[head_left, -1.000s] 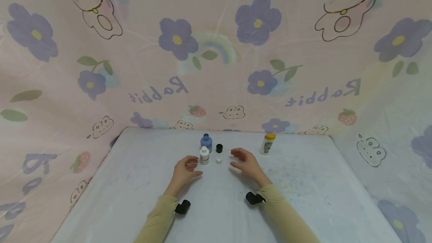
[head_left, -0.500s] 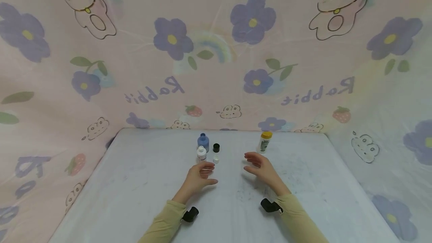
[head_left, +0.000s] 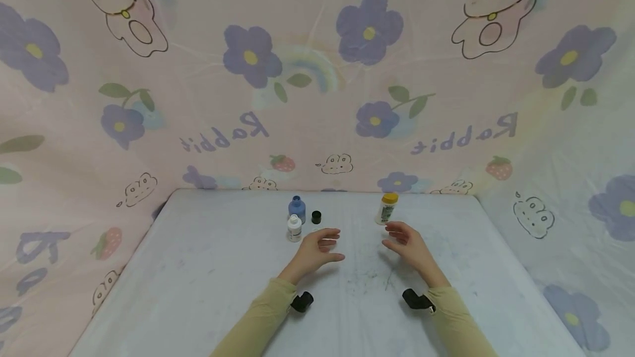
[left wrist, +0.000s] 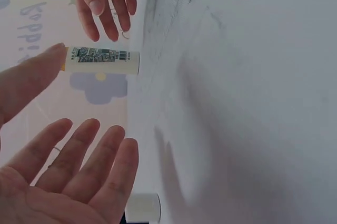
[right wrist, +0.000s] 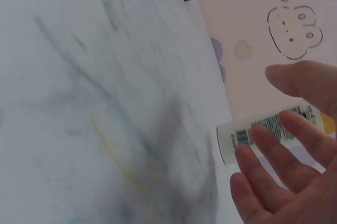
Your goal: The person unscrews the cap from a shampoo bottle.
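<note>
My left hand (head_left: 316,249) hovers over the table with fingers loosely bent and nothing in its grasp. Just behind and left of it stand an uncapped white bottle (head_left: 294,230) and an uncapped blue bottle (head_left: 296,212). The white cap (left wrist: 143,207) shows beside the fingertips in the left wrist view, while the hand hides it from the head view. Empty and relaxed, my right hand (head_left: 410,245) is in front of a white bottle with a yellow cap (head_left: 386,211). In the right wrist view its fingers overlap that upright, labelled bottle (right wrist: 268,128).
A black cap (head_left: 316,217) lies to the right of the blue bottle. The white tabletop (head_left: 198,280) carries faint smudges. A printed cloth (head_left: 317,98) hangs behind the table and along its sides. Each wrist wears a small black camera.
Both hands have moved right: the left away from the white bottle to in front of the white cap, the right close to the yellow-capped bottle. The bottles stand where they were; the view has shifted slightly.
</note>
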Available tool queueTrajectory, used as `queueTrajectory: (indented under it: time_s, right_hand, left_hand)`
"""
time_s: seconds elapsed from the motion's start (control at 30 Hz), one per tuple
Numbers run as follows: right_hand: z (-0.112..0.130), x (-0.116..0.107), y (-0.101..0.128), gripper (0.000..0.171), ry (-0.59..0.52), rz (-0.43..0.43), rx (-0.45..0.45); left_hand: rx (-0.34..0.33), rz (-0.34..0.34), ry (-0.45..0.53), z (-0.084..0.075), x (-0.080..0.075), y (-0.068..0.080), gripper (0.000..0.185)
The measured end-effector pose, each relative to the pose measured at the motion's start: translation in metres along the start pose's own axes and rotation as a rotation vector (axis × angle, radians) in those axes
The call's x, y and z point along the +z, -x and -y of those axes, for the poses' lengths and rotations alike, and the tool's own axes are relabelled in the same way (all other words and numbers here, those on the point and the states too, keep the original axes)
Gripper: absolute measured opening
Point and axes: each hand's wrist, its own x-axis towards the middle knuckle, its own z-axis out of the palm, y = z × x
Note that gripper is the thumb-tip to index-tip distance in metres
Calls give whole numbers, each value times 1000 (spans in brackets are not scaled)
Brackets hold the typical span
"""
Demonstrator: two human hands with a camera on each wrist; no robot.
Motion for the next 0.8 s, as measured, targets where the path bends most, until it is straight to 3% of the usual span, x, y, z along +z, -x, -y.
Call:
queueTrajectory:
  time_s: [0.23, 0.4, 0.63, 0.8]
  right_hand:
    - [-7, -16, -9, 50, 85, -76, 48]
    - [-7, -23, -17, 55, 36, -89, 63]
    - [-3, -29, -31, 59, 15, -99, 43]
    - [2, -27, -39, 60, -15, -114, -7]
  left_hand:
    - [0, 27, -7, 6, 14, -28, 60]
    - [-2, 46, -39, 8, 21, -44, 59]
    - [-38, 72, -84, 0, 31, -67, 64]
    - [-70, 93, -55, -10, 40, -82, 68]
